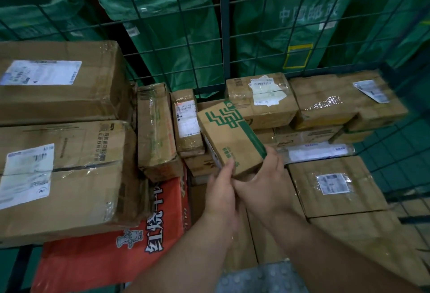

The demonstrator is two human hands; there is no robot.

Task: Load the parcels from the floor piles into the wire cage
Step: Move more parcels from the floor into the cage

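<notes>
Both my hands hold a small cardboard parcel with green postal markings (pixel 229 134), tilted, over the middle of the wire cage (pixel 223 55). My left hand (pixel 222 188) grips its near left corner with the thumb on top. My right hand (pixel 263 181) grips the near right corner from below, thumb on the green stripe. Beneath and around the parcel lie several stacked cardboard parcels inside the cage.
Two big taped boxes (pixel 58 171) are stacked at the left above a red printed carton (pixel 111 260). Upright narrow parcels (pixel 156 130) stand behind the held one. Labelled boxes (pixel 332 188) fill the right side. Green mail bags (pixel 167 20) hang beyond the cage mesh.
</notes>
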